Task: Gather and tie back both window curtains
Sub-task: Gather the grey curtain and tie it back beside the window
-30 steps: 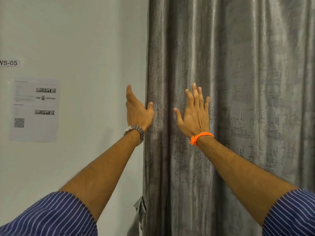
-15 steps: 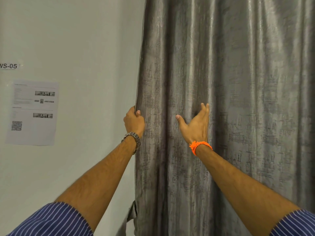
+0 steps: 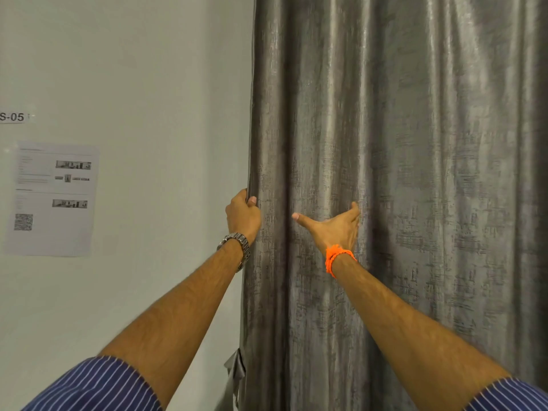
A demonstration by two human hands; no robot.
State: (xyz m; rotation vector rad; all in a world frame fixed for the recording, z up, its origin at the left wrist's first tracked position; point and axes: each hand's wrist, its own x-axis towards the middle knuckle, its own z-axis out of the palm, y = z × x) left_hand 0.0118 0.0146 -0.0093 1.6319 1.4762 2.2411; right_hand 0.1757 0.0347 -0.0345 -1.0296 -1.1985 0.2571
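A grey textured curtain [image 3: 415, 161] hangs in folds over the right two thirds of the view. My left hand [image 3: 242, 216], with a metal watch on the wrist, grips the curtain's left edge, fingers curled behind the cloth and thumb in front. My right hand [image 3: 335, 228], with an orange band on the wrist, reaches into a fold further right; its thumb sticks out to the left and its fingers are hidden behind the fabric. A grey strip of cloth, perhaps a tie-back [image 3: 235, 372], hangs at the curtain's lower left edge.
A plain pale wall [image 3: 148, 84] fills the left side. A printed sheet with a QR code [image 3: 52, 198] is stuck on it, with a small label [image 3: 13, 116] above. My blue striped sleeves show at the bottom corners.
Both hands went from flat and open near the curtain to taking hold of it: the left closed round the edge, the right slid its fingers into a fold.
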